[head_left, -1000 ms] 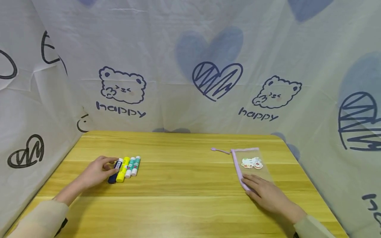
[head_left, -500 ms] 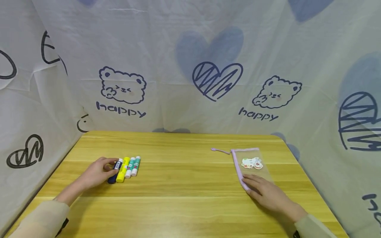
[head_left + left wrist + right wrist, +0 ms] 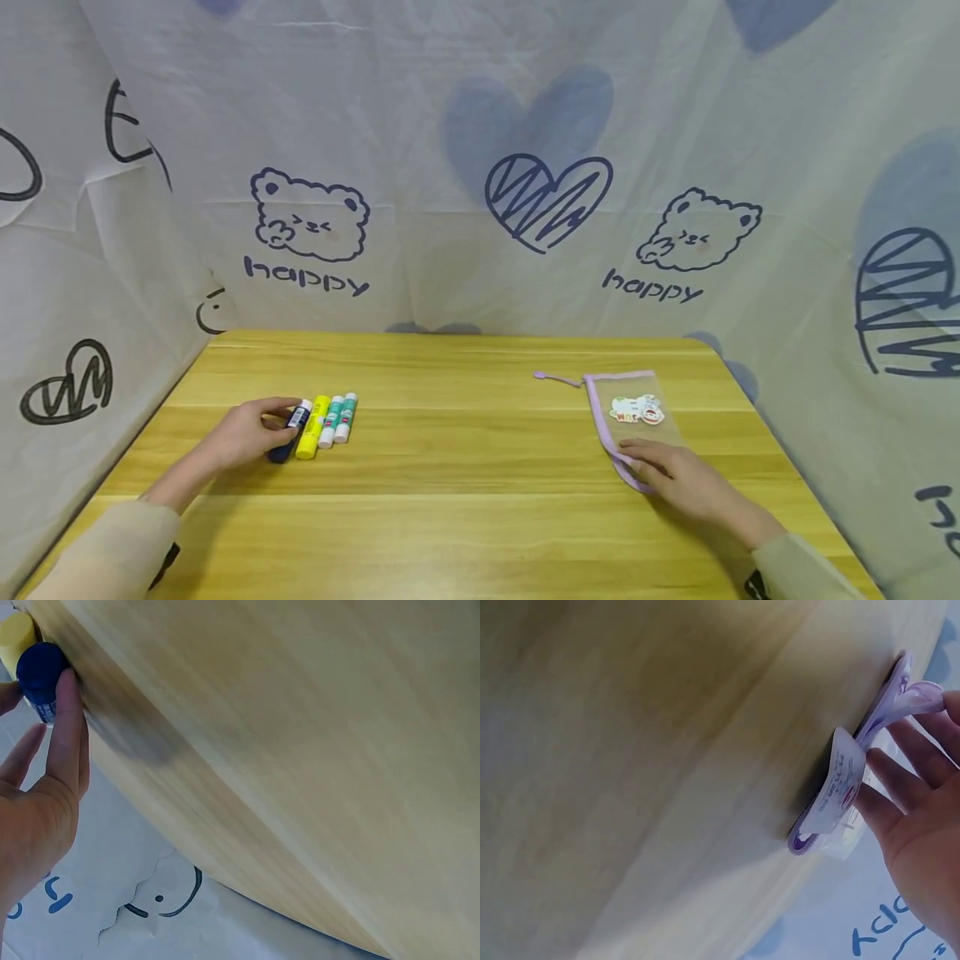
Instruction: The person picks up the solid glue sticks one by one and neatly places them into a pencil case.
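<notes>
My left hand [image 3: 243, 433] pinches a dark blue glue stick [image 3: 281, 452] with a white cap between thumb and fingers at the table's left. In the left wrist view, the blue end of this glue stick [image 3: 43, 673] shows between the fingertips. Beside it lie a yellow glue stick [image 3: 312, 428] and two smaller green-and-white glue sticks [image 3: 331, 422]. On the right, my right hand [image 3: 686, 483] grips the near end of a see-through zip pouch [image 3: 667, 432] by its lilac zip edge. In the right wrist view, the lilac edge [image 3: 881, 712] is bent up at the thumb.
A lilac zip pull [image 3: 558, 379] sticks out left from the pouch's far corner. The wooden table [image 3: 465, 433] stretches between the hands. A white sheet [image 3: 427, 250] printed with bears and hearts hangs behind the table and on both sides.
My right hand has lifted and bent the near part of the pouch's lilac zip edge, its fingers curling at it. The left hand stays at the dark blue glue stick, tilting it slightly left.
</notes>
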